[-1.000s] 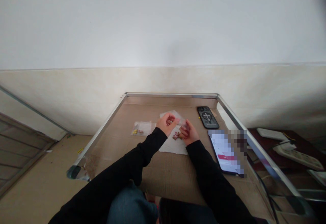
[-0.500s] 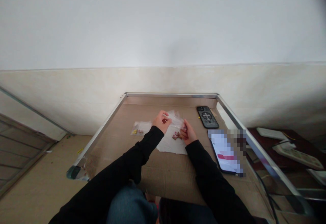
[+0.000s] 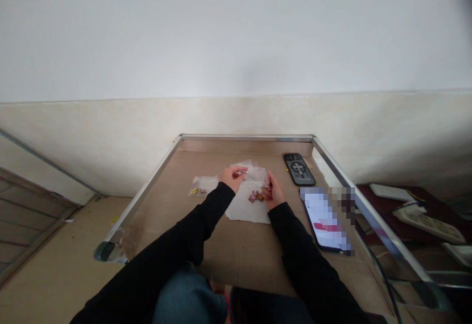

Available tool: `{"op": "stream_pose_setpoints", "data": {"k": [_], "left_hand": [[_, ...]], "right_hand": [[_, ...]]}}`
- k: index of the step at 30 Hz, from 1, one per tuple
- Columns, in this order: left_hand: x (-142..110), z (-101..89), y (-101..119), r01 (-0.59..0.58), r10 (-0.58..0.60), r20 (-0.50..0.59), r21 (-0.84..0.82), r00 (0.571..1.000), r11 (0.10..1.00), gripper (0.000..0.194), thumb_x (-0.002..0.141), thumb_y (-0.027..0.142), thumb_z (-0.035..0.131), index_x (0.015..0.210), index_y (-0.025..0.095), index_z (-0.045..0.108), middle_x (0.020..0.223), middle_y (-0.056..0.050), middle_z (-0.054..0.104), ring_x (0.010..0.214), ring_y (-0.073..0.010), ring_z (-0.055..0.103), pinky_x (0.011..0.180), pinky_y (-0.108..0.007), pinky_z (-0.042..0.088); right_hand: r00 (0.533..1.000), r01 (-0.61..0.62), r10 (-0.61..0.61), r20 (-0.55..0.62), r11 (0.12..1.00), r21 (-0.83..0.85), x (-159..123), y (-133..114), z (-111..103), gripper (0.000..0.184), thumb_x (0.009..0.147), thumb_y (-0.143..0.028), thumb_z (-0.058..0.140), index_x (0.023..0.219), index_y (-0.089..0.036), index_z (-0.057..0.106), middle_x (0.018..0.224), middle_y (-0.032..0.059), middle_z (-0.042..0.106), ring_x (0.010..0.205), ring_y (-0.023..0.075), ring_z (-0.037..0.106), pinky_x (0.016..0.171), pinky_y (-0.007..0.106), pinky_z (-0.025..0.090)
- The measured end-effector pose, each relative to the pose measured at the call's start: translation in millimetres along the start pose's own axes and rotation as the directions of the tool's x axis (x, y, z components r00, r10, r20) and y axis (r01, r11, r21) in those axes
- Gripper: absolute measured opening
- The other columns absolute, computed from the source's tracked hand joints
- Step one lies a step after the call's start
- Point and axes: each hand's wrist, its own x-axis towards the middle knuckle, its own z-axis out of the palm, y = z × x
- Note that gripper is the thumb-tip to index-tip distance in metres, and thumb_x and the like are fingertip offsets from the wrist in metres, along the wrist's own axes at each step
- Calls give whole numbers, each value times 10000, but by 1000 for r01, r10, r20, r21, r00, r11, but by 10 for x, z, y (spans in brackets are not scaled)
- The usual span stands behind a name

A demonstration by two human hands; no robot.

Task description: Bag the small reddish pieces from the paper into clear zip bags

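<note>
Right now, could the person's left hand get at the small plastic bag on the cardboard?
Probably yes: the left hand sits right beside the small plastic bag, with nothing visible in the way.

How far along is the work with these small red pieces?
Seemingly done: a clear bag holding small pieces lies aside. In hand: the left hand pinches something small, too small to tell. Left: red pieces still on the white sheet, by the right hand.

We extend both black-sleeved forearms (image 3: 206, 216) forward, wrists angled inward; the left hand (image 3: 232, 178) pinches with its fingertips together, and the right hand (image 3: 275, 192) curls inward, close beside it.
</note>
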Motion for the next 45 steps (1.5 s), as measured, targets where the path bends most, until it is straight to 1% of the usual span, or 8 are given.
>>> {"op": "stream_pose_setpoints", "data": {"k": [7,12,15,18,29,34,39,45], "left_hand": [[186,-197,87,101,-158,-209,-257,965,961,151,583,116,517,733,122,534,674,-18,575,460,-62,507,409,-163,384],[476,-487,-39,298,-371,-314,-255,874,920,132,595,122,497,723,143,522,717,-14,586,470,-48,500,418,-154,361],[564,-542,-129,343,-389,-273,-202,880,917,101,582,134,543,682,137,530,668,-22,587,461,-60,497,402,-160,343],[605,-481,-200,356,-375,-229,-124,898,926,89,578,124,565,662,128,537,634,-27,585,437,-61,478,382,-160,321],[646,-284,-532,149,-115,-146,248,983,957,137,561,148,591,693,145,554,744,-32,579,721,-149,528,703,-294,404],[502,-327,-628,-7,7,2,612,1000,791,252,638,316,555,840,166,545,881,-72,565,856,-192,502,780,-327,364],[410,-325,-579,11,-56,30,784,998,621,382,689,465,461,956,200,523,971,-94,539,936,-247,462,798,-379,335],[360,-372,-463,19,-107,56,802,993,596,510,679,556,410,1050,216,491,1058,-100,504,984,-272,429,822,-387,308]], "right_hand": [[960,273,-269,78,834,-480,9,68,-22,408,639,-425,557,438,-177,302,330,-89,274,263,25,239,276,154,161],[863,483,-318,393,290,-826,-54,156,-37,345,723,-411,460,483,-170,409,405,-30,454,398,82,442,421,188,277],[846,449,-289,447,-64,-891,-57,171,-58,323,745,-397,419,519,-172,461,480,-3,525,482,102,475,460,203,255],[844,390,-288,453,-251,-886,-43,169,-72,324,762,-400,384,558,-175,498,543,13,559,530,111,480,470,214,226],[827,392,-236,511,-408,-824,-69,172,-45,329,771,-405,372,578,-180,517,568,9,555,523,106,453,470,240,171],[826,397,-217,520,-430,-811,-92,166,-10,336,767,-414,371,575,-179,514,577,15,565,524,111,458,471,250,160],[825,402,-208,525,-437,-805,-111,164,16,328,765,-414,374,590,-178,519,605,20,573,542,115,470,474,257,164],[799,439,-212,563,-434,-787,-109,187,12,280,767,-393,394,633,-185,526,664,7,578,578,111,481,492,243,196]]}}
